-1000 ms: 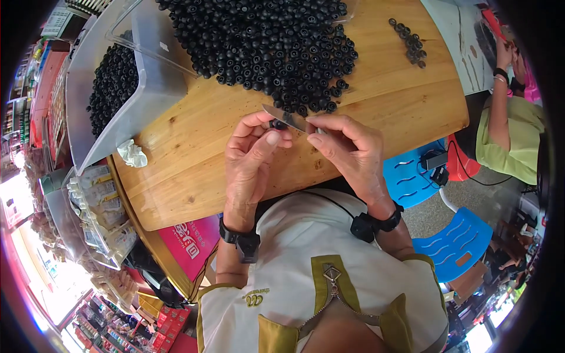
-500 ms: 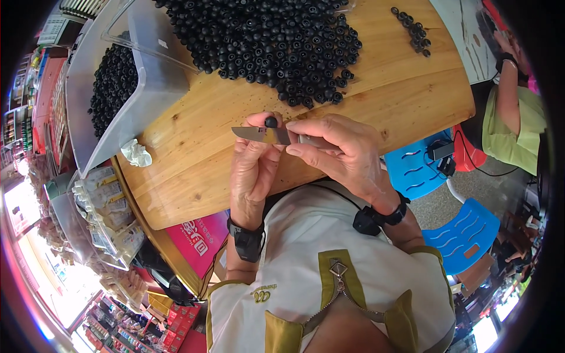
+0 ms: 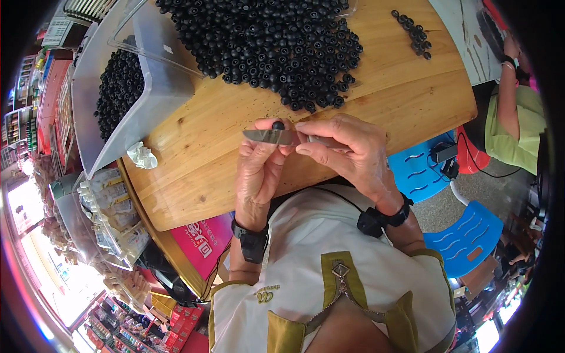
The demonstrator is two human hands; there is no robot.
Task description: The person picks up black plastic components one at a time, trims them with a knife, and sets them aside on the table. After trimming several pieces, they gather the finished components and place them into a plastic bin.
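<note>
My left hand (image 3: 257, 173) pinches a small round black cap (image 3: 278, 125) between thumb and fingertips, just over the table's near edge. In my right hand (image 3: 360, 152) is a knife (image 3: 266, 136), its short metal blade pointing left across the left fingertips. The blade lies right beside the cap and in front of its lower part; whether the edge touches it cannot be made out. Beyond my hands a large heap of similar black caps (image 3: 265, 50) covers the far part of the wooden table (image 3: 200, 188).
At the left stands a translucent plastic bin (image 3: 168, 82) holding more black pieces (image 3: 119, 88). A crumpled white tissue (image 3: 142, 155) lies nearby. A small group of caps (image 3: 416, 36) sits far right. Blue chairs (image 3: 465, 238) stand at the right, and another person's arm (image 3: 507, 97) shows beyond.
The view has shifted slightly, so the scene sits a little further right. The knife blade has tilted a little against the cap; both hands keep their hold.
</note>
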